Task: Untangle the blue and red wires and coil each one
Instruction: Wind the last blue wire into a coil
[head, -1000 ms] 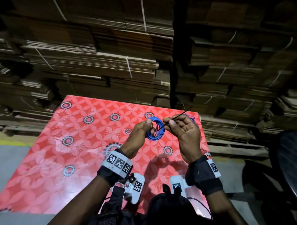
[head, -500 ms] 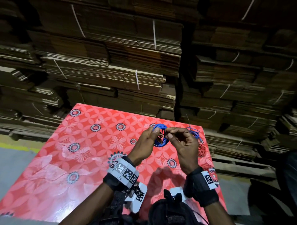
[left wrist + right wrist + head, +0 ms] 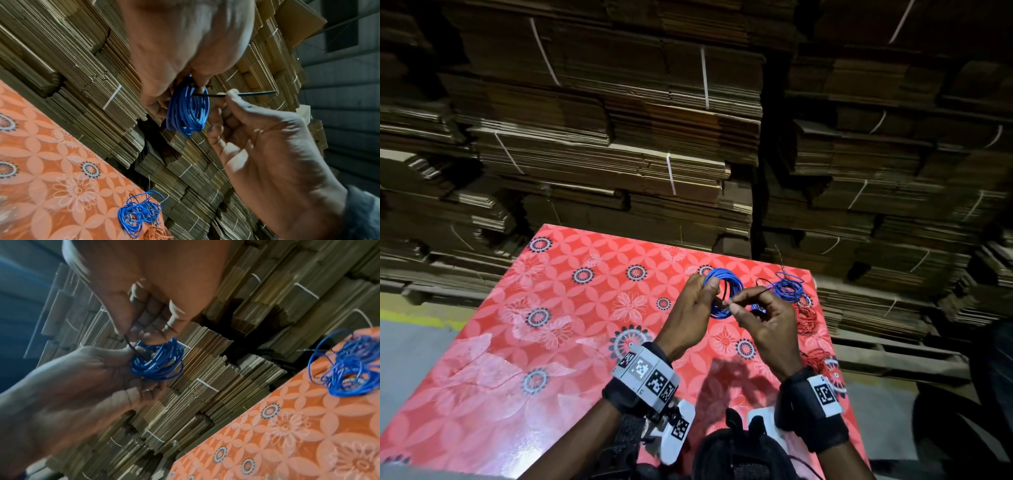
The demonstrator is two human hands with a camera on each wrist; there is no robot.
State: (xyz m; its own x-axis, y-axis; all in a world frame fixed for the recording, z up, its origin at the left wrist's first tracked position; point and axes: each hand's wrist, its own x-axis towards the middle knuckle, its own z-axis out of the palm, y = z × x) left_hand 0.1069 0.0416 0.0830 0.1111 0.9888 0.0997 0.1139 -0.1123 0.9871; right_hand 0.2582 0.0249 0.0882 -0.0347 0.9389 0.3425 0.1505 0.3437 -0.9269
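My left hand (image 3: 702, 296) grips a neat blue wire coil (image 3: 726, 291) held above the red patterned table (image 3: 571, 329). My right hand (image 3: 744, 305) pinches a thin black tie (image 3: 756, 293) that passes through the coil. In the left wrist view the black tie (image 3: 242, 94) crosses the top of the blue coil (image 3: 187, 113). In the right wrist view the blue coil (image 3: 159, 362) sits against my left palm. A loose blue tangle (image 3: 787, 286) lies on the table's far right, with red wire (image 3: 806, 318) just in front of it.
Stacks of flattened cardboard (image 3: 654, 137) tied with white straps rise right behind the table. More red wire (image 3: 820, 358) lies near the table's right edge. The floor (image 3: 410, 349) with a yellow line shows at the left.
My right hand has closed in on the coil, and the black tie, which stuck up to the right, now lies low across it. The view shifted, showing the blue tangle and red wire.
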